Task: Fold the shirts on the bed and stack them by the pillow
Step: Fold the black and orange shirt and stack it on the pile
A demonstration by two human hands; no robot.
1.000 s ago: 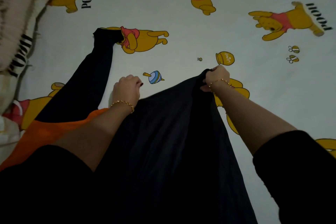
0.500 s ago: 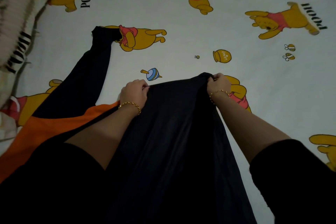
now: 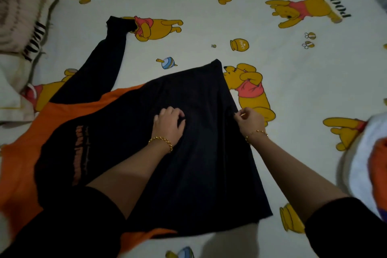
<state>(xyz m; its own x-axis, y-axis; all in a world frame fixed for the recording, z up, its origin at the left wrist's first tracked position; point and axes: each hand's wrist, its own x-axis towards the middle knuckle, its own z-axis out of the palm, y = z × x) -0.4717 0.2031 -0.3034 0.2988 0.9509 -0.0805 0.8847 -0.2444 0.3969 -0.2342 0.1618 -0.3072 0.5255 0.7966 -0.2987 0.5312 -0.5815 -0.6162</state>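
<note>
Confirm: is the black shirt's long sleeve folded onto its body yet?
No, the long sleeve of the black shirt lies stretched out on the Pooh bedsheet, away from the body.

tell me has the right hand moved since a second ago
Yes. The right hand has pulled back toward the person, away from the honey pot print on the sheet, down the right edge of the dark shirt.

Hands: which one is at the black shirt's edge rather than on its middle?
The right hand, pinching the black shirt at its right edge beside a printed bear; the left hand lies on the fabric's middle.
</note>
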